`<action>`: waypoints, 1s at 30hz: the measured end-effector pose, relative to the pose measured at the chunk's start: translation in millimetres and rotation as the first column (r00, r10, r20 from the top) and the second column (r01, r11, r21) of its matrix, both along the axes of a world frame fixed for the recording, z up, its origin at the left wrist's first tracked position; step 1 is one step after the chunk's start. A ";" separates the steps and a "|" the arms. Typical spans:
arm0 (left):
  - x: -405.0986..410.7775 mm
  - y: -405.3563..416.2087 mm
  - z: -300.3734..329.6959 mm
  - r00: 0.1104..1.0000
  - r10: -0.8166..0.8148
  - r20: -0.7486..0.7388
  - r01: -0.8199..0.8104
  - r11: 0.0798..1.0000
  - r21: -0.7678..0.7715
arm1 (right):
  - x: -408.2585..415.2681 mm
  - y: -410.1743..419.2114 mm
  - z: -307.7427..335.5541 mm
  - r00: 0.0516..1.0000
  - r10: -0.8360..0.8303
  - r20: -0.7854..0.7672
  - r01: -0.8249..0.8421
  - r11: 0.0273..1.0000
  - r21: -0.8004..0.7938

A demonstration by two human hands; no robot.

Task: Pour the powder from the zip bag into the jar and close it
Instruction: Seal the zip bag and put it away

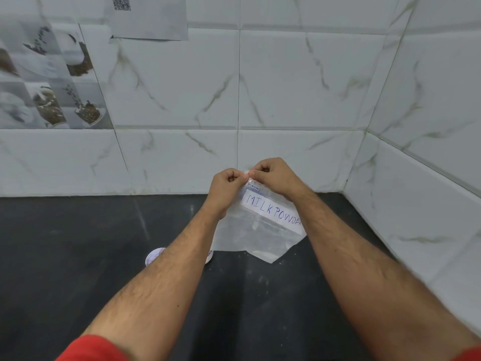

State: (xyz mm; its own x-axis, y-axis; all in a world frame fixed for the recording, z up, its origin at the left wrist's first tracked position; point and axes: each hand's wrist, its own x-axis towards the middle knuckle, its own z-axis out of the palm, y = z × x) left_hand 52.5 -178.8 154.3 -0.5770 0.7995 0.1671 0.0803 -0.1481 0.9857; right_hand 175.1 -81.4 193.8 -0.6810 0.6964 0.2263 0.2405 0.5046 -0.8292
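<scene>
Clear plastic bag point(256, 227) hangs above the black counter point(78, 243) as we pinch its zip with left hand point(227, 190) and right hand point(272, 178), apparently to pull it open. A white round object point(154, 255), possibly the jar's lid, shows under our left forearm.

Paper sheet point(149, 18) hangs on marbled wall tiles point(273, 82) above dark counter point(65, 243).

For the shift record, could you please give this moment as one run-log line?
stage: at bag seal | left hand: pinching zip bag top | right hand: pinching same top | jar: mostly hidden behind left forearm
</scene>
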 end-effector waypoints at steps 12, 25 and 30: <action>-3.9 9.3 -12.2 0.982 0.181 -0.061 -0.181 0.983 0.004 | 6.2 6.1 -1.8 0.973 -0.088 0.214 0.052 0.984 0.171; -25.8 13.5 -18.8 0.956 0.280 -0.086 -0.285 0.957 -0.059 | 29.4 19.9 -1.6 0.921 -0.195 0.338 0.120 0.966 0.230; -32.0 14.0 -17.9 0.950 0.298 -0.096 -0.304 0.950 -0.064 | 40.0 26.4 0.9 0.912 -0.196 0.360 0.113 0.965 0.239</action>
State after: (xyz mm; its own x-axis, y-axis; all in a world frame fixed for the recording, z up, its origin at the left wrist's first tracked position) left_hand 20.4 -164.8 136.3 -0.7792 0.6033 0.1700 0.1923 -0.0280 0.9809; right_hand 215.1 -55.0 194.7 -0.6319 0.7649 0.1254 0.6028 0.5866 -0.5409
